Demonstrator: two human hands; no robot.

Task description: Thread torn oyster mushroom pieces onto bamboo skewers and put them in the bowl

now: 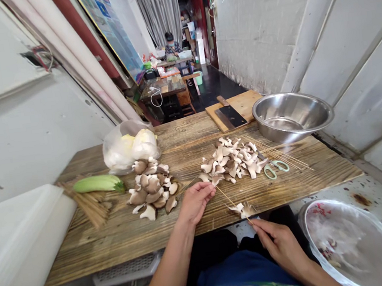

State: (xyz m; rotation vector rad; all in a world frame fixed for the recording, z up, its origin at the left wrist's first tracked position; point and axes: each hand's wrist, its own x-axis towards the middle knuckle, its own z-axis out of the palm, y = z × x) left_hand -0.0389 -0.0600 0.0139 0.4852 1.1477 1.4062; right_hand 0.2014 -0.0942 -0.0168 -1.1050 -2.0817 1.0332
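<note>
My right hand pinches the lower end of a thin bamboo skewer. Torn oyster mushroom is threaded on it just above those fingers. At the skewer's far tip, my left hand is closed, thumb and fingertips pressed together on what looks like a small pale oyster mushroom piece, mostly hidden by the fingers. Beyond that hand lies a heap of torn mushroom strips. Left of it sits another pile, of larger oyster mushrooms.
Green-handled scissors and loose skewers lie right, near a steel basin. A cleaver rests on a cutting board. Left are an eggplant, a skewer bundle, a filled plastic bag. A lined bin stands below; a person sits far back.
</note>
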